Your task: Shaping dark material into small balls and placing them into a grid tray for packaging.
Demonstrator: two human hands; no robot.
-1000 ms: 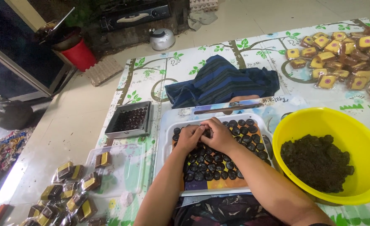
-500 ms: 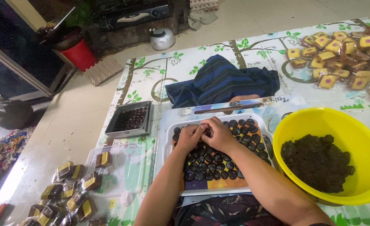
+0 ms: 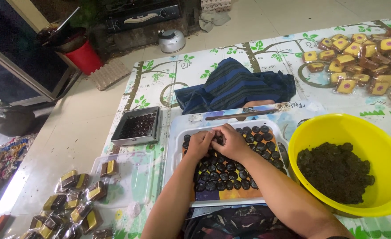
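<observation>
Clearly mid-way through laying out a grid: both hands down over the far left part of the white tray (image 3: pixel 178 148), set on the printed mat (image 3: pixel 160 88). Left hand (image 3: pixel 200 144) and right hand (image 3: pixel 233 142) touching at the fingertips, knuckles up. Grip of each curled in and pressed together, seemingly pinching 1 of the dark round pieces (image 3: pixel 222 177) between them; hidden under the fingers, so hard to say exactly how held.

Filled already, most of the tray: rows of pieces side by side on an orange and blue liner, with a bare orange strip at the near edge. Probably shaping or seating 1 piece into its row, judging by the hands.

Just right of the tray, touching or nearly so, a yellow bowl (image 3: pixel 337 128) holding a dark crumbly mass (image 3: pixel 335 170). Left of the tray, a small metal tray (image 3: pixel 133 142) with more dark bits. Along the tray's far rim, a thin brown stick (image 3: pixel 244 114); beyond that, a blue striped cloth (image 3: pixel 235 84). Far right and near left, heaps of wrapped squares (image 3: pixel 359 62).

For a next move, likely called for: a light release so the piece keeps its round form, then a reach by the right hand to the bowl without brushing the finished rows, and a close, even fit beside neighbours.
</observation>
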